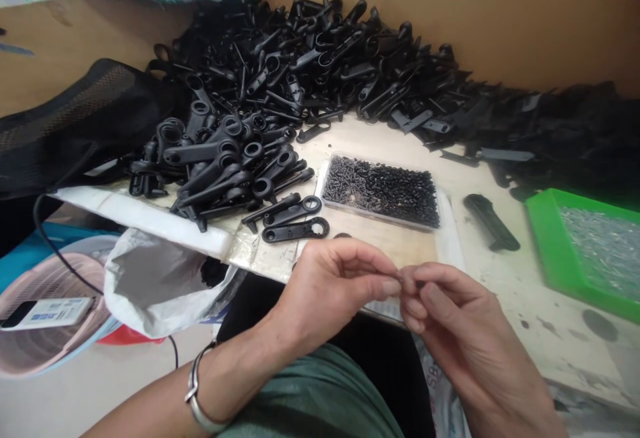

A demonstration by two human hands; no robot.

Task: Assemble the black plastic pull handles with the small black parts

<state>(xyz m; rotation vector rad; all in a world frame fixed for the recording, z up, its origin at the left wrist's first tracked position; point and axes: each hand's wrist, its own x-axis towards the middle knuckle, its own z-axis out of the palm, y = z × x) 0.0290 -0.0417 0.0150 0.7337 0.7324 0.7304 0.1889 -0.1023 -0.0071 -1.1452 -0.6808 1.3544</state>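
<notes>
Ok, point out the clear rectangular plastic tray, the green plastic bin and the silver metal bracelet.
Clear rectangular plastic tray (380,217), head view: on its near rim.
Green plastic bin (549,241), head view: on its side wall.
Silver metal bracelet (191,391), head view: on its band.

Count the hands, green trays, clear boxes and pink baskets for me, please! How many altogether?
Hands: 2, the left hand and the right hand
Green tray: 1
Clear box: 1
Pink basket: 1
Total: 5
</notes>
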